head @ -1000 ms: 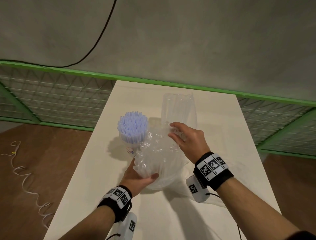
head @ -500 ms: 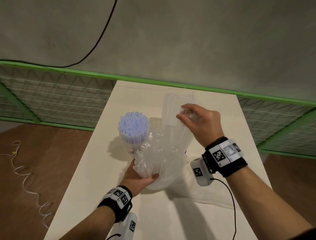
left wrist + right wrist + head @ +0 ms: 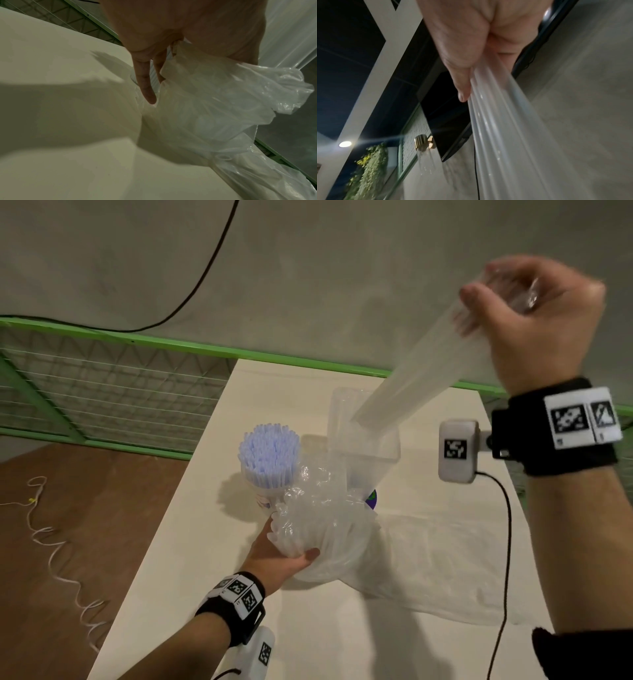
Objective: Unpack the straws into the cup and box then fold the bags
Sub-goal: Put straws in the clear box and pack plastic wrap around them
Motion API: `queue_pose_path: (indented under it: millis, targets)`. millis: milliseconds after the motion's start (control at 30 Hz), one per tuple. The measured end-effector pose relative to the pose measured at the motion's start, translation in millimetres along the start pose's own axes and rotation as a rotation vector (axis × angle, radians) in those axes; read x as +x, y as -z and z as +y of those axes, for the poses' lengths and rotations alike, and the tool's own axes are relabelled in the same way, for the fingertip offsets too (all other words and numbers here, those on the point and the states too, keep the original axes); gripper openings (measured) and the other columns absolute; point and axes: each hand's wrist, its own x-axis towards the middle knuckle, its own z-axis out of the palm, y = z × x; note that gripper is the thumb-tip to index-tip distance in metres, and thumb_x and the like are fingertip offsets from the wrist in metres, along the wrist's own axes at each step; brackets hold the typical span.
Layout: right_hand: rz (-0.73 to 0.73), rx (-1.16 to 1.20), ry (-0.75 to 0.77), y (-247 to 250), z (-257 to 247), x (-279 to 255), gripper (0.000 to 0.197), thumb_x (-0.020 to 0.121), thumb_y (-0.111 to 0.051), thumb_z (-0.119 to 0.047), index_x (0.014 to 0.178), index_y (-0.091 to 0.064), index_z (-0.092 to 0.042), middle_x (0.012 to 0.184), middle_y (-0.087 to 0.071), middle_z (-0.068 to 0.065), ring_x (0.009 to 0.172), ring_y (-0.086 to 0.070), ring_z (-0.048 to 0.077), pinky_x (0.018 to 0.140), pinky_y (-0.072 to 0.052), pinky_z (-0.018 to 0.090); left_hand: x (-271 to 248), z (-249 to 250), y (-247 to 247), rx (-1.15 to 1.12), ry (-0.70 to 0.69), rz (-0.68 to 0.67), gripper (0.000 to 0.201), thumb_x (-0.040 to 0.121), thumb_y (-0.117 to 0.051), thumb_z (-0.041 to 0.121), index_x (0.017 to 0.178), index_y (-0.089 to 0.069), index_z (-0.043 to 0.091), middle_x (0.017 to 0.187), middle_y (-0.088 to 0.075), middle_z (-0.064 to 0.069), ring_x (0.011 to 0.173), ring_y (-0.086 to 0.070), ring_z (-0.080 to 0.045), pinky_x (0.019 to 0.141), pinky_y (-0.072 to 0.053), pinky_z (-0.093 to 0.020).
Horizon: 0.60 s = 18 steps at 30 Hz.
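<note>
My right hand [image 3: 534,320] is raised high at the upper right and grips a bundle of clear straws [image 3: 404,385] by its top end. The bundle slants down-left, its lower end above the clear box [image 3: 373,450]. In the right wrist view, the thumb [image 3: 462,93] presses on the clear straws [image 3: 505,135]. My left hand [image 3: 277,556] grips the bottom of a crumpled clear bag [image 3: 325,529] that stands on the table and holds more clear straws. In the left wrist view, the bag [image 3: 214,108] bulges past my fingers [image 3: 147,89]. A cup full of pale blue straws [image 3: 269,453] stands left of the box.
A second clear bag [image 3: 445,563] lies flat on the white table [image 3: 205,542], right of the held bag. A green rail [image 3: 137,340] with wire mesh runs along the table's far side. A cable hangs from my right wrist camera [image 3: 457,450].
My right hand has risen from the bag's mouth up and to the right, drawing the clear straw bundle out of the bag. The left hand and bag stay put.
</note>
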Motion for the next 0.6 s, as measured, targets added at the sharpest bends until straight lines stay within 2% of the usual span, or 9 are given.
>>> queue_pose_path:
  millis: [100,167,200,233,267,333,400,467,600]
  targets:
    - [-0.019,-0.058,-0.021,-17,17,21,0.028,0.082,-0.077,-0.032,0.102,-0.069,-0.016,0.083,-0.067,-0.013,0.066,-0.063,-0.011,0.061,-0.046,0.007,0,2,0,0.006,-0.004,-0.010,0.088,0.052,-0.092,0.058,0.129,-0.057,0.035,0.114,-0.072,0.019,0.108,-0.067,-0.001,0.104,-0.051,-0.037]
    - [-0.118,-0.112,-0.087,-40,46,22,0.030,0.079,-0.078,-0.034,0.102,-0.072,-0.016,0.083,-0.067,-0.013,0.067,-0.061,-0.011,0.065,-0.049,0.013,0,2,-1,0.011,-0.001,-0.008,0.088,0.053,-0.092,0.057,0.129,-0.057,0.033,0.114,-0.072,0.019,0.107,-0.067,0.000,0.104,-0.051,-0.036]
    - [-0.194,-0.156,-0.119,-52,63,19,0.031,0.078,-0.077,-0.038,0.102,-0.073,-0.018,0.085,-0.068,-0.011,0.071,-0.062,-0.006,0.070,-0.054,0.022,0,2,-1,0.015,0.004,-0.007,0.088,0.052,-0.092,0.057,0.130,-0.057,0.032,0.114,-0.072,0.020,0.107,-0.067,0.001,0.104,-0.051,-0.036]
    - [-0.300,-0.211,-0.146,-63,81,12,0.032,0.078,-0.075,-0.041,0.104,-0.072,-0.021,0.090,-0.070,-0.008,0.079,-0.065,0.004,0.078,-0.055,0.031,0,2,-1,0.019,0.011,-0.007,0.088,0.053,-0.091,0.058,0.130,-0.058,0.032,0.113,-0.072,0.021,0.106,-0.067,0.002,0.104,-0.051,-0.035]
    - [-0.443,-0.278,-0.167,-74,95,3,0.035,0.081,-0.073,-0.042,0.110,-0.070,-0.022,0.101,-0.070,-0.005,0.090,-0.066,0.013,0.086,-0.054,0.034,-1,3,-1,0.024,0.016,-0.008,0.087,0.053,-0.091,0.057,0.130,-0.058,0.032,0.112,-0.072,0.021,0.105,-0.067,0.003,0.104,-0.051,-0.035]
    - [-0.764,-0.426,-0.177,-90,116,-19,0.051,0.088,-0.069,-0.041,0.134,-0.055,-0.023,0.132,-0.059,0.000,0.118,-0.057,0.021,0.101,-0.043,0.034,-3,4,-1,0.022,0.024,-0.007,0.085,0.055,-0.091,0.053,0.131,-0.057,0.033,0.111,-0.072,0.022,0.104,-0.067,0.005,0.104,-0.051,-0.034]
    - [-0.990,-0.489,-0.164,-101,126,-32,0.074,0.087,-0.067,-0.047,0.148,-0.035,-0.021,0.152,-0.039,0.003,0.136,-0.040,0.023,0.111,-0.031,0.034,-3,5,-1,0.008,0.026,-0.002,0.086,0.056,-0.092,0.051,0.132,-0.056,0.033,0.114,-0.072,0.021,0.106,-0.067,0.004,0.105,-0.050,-0.034]
    - [-1.104,-0.516,-0.161,-109,132,-34,0.088,0.084,-0.067,-0.055,0.153,-0.024,-0.021,0.159,-0.027,0.003,0.143,-0.030,0.022,0.116,-0.025,0.036,-3,5,-1,0.016,0.029,-0.001,0.088,0.055,-0.092,0.053,0.133,-0.055,0.034,0.116,-0.071,0.020,0.107,-0.066,0.004,0.106,-0.049,-0.033]
    - [-1.257,-0.603,-0.068,-119,140,-31,0.093,0.083,-0.066,-0.058,0.154,-0.019,-0.022,0.159,-0.027,0.002,0.143,-0.031,0.024,0.116,-0.026,0.037,-5,7,0,0.066,0.044,-0.007,0.087,0.055,-0.089,0.059,0.132,-0.053,0.040,0.116,-0.069,0.024,0.106,-0.065,0.007,0.104,-0.049,-0.027]
